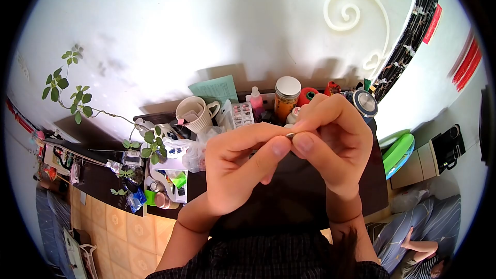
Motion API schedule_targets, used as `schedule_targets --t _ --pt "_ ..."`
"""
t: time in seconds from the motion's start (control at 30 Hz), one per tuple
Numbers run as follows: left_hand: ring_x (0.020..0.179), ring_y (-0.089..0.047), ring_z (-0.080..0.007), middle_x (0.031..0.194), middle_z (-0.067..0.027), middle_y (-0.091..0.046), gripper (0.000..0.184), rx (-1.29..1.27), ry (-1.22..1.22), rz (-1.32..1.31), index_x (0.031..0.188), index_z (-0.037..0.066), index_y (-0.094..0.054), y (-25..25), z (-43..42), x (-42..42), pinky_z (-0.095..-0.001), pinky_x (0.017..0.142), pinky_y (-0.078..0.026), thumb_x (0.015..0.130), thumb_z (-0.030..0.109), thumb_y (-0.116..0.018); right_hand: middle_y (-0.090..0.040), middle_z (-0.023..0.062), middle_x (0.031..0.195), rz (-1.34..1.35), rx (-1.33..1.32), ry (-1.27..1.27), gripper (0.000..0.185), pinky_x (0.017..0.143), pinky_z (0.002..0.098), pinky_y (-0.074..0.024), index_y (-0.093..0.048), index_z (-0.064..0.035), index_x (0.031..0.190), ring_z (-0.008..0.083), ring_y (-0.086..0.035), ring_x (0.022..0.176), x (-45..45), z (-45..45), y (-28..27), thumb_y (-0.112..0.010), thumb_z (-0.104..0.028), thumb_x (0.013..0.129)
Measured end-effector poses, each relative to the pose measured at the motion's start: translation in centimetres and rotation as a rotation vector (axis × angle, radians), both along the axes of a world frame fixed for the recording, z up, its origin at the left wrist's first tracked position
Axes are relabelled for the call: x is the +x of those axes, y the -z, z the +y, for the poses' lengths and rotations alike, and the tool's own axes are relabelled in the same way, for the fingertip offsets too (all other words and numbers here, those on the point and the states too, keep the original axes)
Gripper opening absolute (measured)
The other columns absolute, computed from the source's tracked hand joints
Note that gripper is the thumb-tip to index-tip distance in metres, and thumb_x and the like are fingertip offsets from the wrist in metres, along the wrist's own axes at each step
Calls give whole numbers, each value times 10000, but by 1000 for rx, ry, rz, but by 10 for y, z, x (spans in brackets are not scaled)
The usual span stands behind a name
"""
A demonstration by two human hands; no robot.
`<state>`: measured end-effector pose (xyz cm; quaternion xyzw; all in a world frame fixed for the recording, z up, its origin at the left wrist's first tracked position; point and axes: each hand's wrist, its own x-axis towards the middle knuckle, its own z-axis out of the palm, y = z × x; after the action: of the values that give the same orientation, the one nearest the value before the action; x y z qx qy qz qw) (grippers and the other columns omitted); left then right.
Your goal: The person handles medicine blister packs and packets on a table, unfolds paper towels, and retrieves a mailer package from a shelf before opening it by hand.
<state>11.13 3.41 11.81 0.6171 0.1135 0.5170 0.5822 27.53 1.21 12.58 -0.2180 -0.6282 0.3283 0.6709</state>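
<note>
My left hand (235,163) and my right hand (343,137) are raised over the dark table, their fingertips meeting in the middle of the view. Between the thumbs and forefingers of both hands is pinched a tiny dark, shiny piece (290,136). Most of it is covered by the fingertips, so its kind cannot be made out. Behind the hands stand a jar with a silver lid (287,98), a pink spray bottle (256,102) and a blister-like pack (242,114).
A striped mug (195,113), a crumpled plastic bag (199,150) and a trailing plant (150,142) occupy the left side. At the right back is a round-lidded flask (365,104). A person (421,250) lies on a bed at lower right.
</note>
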Motion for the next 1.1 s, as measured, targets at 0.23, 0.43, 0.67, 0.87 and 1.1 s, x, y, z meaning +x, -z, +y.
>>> schedule_targets --t 0.23,0.43,0.67,0.87,1.1 --pt "482 -438 -51 700 -39 -624 224 -16 -69 41 1052 -64 -677 -4 -3 5 -199 459 -321 974 98 -542 -594 -19 795 46 -130 -44 57 643 171 -380 -630 16 940 8 -485 687 4 -3 -2 -658 7 891" --pt "438 -416 -65 617 -51 -596 250 -38 -116 70 1014 -71 -677 -7 -6 8 -215 438 -293 966 123 -527 -625 9 791 103 -164 -99 40 624 175 -395 -626 20 930 20 -518 682 3 -4 -4 -651 6 902" --pt "473 -434 -64 754 -77 -629 192 -18 -107 91 977 -60 -651 -7 -3 7 -202 476 -317 947 88 -533 -632 11 779 144 -214 -85 42 634 174 -406 -614 14 916 14 -552 700 1 -6 -6 -653 7 901" --pt "530 -452 -42 976 -74 -643 275 435 -458 108 1047 6 -674 -1 8 10 -186 558 -403 793 -99 -689 -627 -6 762 171 -233 -99 43 620 155 -378 -605 7 908 -5 -537 686 3 -7 -6 -648 8 903" --pt "504 -425 -42 1007 -91 -632 329 725 -541 189 1060 26 -691 -1 18 7 -203 569 -434 756 -92 -736 -617 -9 734 176 -280 -150 36 594 156 -351 -592 6 914 -16 -515 665 4 -8 -8 -628 13 915"
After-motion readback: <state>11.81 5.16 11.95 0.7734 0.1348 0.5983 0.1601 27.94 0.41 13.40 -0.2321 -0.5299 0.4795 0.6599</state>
